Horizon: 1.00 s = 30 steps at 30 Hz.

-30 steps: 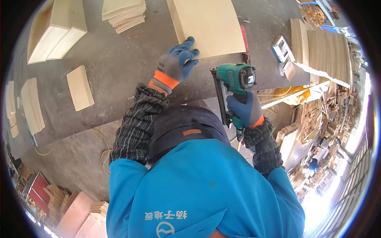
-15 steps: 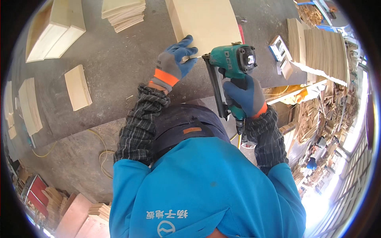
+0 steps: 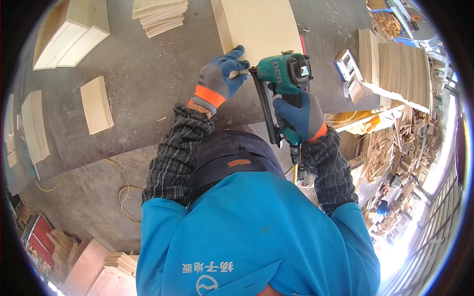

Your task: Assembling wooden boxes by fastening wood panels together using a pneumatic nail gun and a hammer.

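My right hand (image 3: 302,116), in a blue and grey work glove with an orange cuff, is closed around the handle of a green nail gun (image 3: 280,71). The tool's nose meets the near edge of a pale plywood box (image 3: 264,27) on the workbench, and its long black magazine points back toward me. Just left of the nose, my gloved left hand (image 3: 223,74) grips the box's near edge, its fingers bent over the wood. The exact contact point at the nose is too small to make out.
The grey workbench (image 3: 153,93) carries a plywood box (image 3: 74,34) at far left, a stack of thin boards (image 3: 160,15), a loose board (image 3: 97,105) and tall board stacks (image 3: 405,71) at right. A yellow hose (image 3: 127,190) lies on the floor.
The nail gun and my right hand have shifted slightly left, closer to my left hand. My left hand keeps its grip on the box edge. The whole view has moved a little.
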{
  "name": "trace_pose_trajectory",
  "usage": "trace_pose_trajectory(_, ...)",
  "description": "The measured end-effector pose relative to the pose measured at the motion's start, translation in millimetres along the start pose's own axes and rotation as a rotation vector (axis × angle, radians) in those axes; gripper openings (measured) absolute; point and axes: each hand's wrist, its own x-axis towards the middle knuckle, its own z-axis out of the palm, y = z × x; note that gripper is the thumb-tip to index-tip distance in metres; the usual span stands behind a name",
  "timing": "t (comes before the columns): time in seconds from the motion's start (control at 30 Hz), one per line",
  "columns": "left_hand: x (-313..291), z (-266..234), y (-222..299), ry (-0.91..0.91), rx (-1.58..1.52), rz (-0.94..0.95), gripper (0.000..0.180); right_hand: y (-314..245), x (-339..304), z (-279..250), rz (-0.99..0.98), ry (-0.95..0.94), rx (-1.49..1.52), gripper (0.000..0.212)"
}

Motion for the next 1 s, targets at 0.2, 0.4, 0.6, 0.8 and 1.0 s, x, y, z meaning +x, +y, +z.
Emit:
trace_pose_trajectory(0.2,0,-1,2,-0.022,0.014,-0.002,0.026,-1,0,-1,0.003,-0.006,-0.044,0.033)
trace_pose_trajectory(0.4,0,-1,3,-0.012,-0.003,-0.008,0.026,-2,2,0,-0.012,-0.004,-0.037,0.037)
trace_pose_trajectory(0.6,0,-1,3,-0.012,0.029,-0.009,0.024,-4,-5,-8,0.028,-0.007,-0.022,0.038)
trace_pose_trajectory(0.8,0,0,6,0.02,0.03,0.004,0.024,1,-7,-25,0.028,0.042,0.055,0.041)
trace_pose_trajectory(1.0,0,1,6,0.027,0.027,0.013,0.025,7,-3,-35,0.043,0.053,0.103,0.035)
